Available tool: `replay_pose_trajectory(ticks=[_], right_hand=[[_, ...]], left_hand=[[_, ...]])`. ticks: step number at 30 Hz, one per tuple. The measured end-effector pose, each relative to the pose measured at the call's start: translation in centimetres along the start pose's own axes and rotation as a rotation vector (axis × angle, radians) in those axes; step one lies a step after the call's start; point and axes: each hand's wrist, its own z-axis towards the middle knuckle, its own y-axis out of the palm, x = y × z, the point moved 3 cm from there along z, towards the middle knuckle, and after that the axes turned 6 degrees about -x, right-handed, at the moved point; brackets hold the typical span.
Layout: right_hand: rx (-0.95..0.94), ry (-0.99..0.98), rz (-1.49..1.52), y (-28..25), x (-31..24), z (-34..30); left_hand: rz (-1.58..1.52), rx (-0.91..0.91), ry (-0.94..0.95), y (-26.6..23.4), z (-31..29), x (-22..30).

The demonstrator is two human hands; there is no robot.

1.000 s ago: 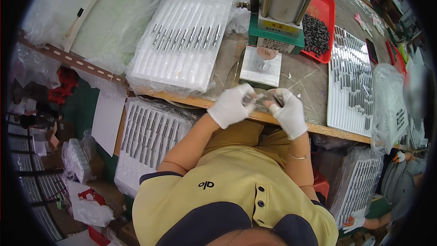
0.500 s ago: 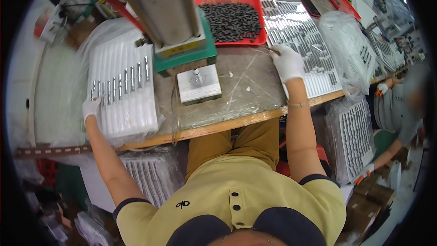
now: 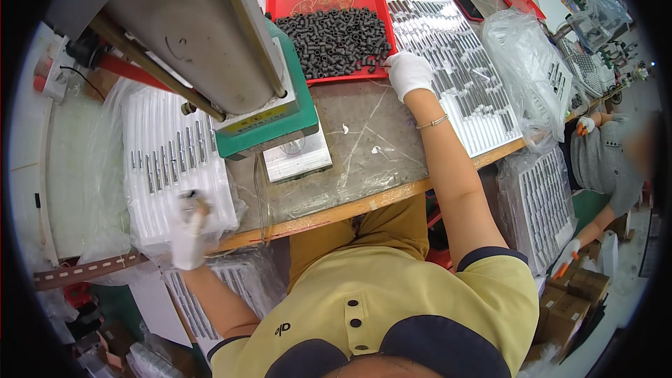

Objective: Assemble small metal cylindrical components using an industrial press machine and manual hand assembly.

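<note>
My right hand (image 3: 409, 74), in a white glove, is at the right edge of a red tray (image 3: 386, 21) heaped with small black tubular pieces (image 3: 336, 40). Its fingers are drawn together; what they hold, if anything, is hidden. Beneath and beside that hand lies a white ribbed tray (image 3: 498, 129) filled with rows of short metal rods (image 3: 458, 63). My left hand (image 3: 187, 241), also gloved, is smeared by motion over the near edge of another ribbed white tray (image 3: 147, 210). A dark blur shows at its fingertips. Several metal pins (image 3: 168, 161) stand in slanting order on that tray.
A green-based press (image 3: 269, 129) with a big metal cylinder (image 3: 189, 28) rises between my hands, over a metal block (image 3: 301, 161). A phone (image 3: 466, 5) and a plastic-wrapped tray (image 3: 528, 63) lie right. At far right another person's gloved hand (image 3: 565, 259) is beside a wrapped tray (image 3: 537, 210).
My left hand has moved right and nearer to me, off the row of pins. The right hand has shifted left and farther away, to the red tray's edge. The whole view has turned slightly.
</note>
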Motion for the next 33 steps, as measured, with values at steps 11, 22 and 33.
replay_pose_trajectory(ticks=[11,22,33], right_hand=[[-0.091,0.168,0.305,0.8,1.4,-0.8],[-0.116,-0.237,0.095,-1.8,-1.3,1.0],[0.067,-0.245,0.508,-4.9,-0.2,-6.8]], left_hand=[[-0.541,-0.417,-0.025,17.0,1.4,0.2],[-0.485,-0.451,-0.105,16.8,0.9,-0.9],[-0.210,-0.312,0.003,18.3,2.2,-0.4]])
